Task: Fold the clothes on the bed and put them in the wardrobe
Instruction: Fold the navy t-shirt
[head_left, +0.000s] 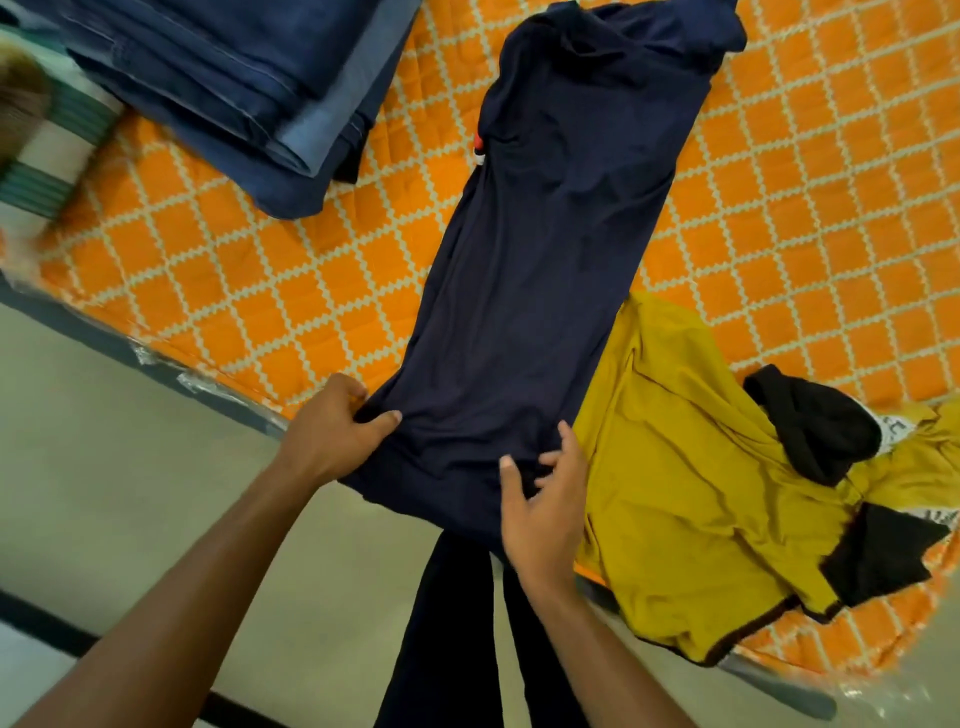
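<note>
Navy shirt (545, 249) lies narrow on bed (260, 270), with its long axis running from the near edge to far-right. Left hand (332, 431) pinches the near-left corner. Right hand (545, 504) is on the near-right corner, grip unclear.

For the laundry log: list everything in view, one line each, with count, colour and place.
navy shirt: one, navy, mid-bed, laid long
yellow shirt: one, mustard with black trim, right of it
black cloth: one, black, on the yellow shirt
jeans: one stack, blue, bed's far left
bedspread: one, orange with pale lattice, under the clothes
striped cloth: one, green and white, left edge, blurred
floor: one, pale, near the bed
legs: two, dark trousers, bottom centre
left hand: one, grips the navy shirt's near left corner
right hand: one, fingers loose on its near right edge
</note>
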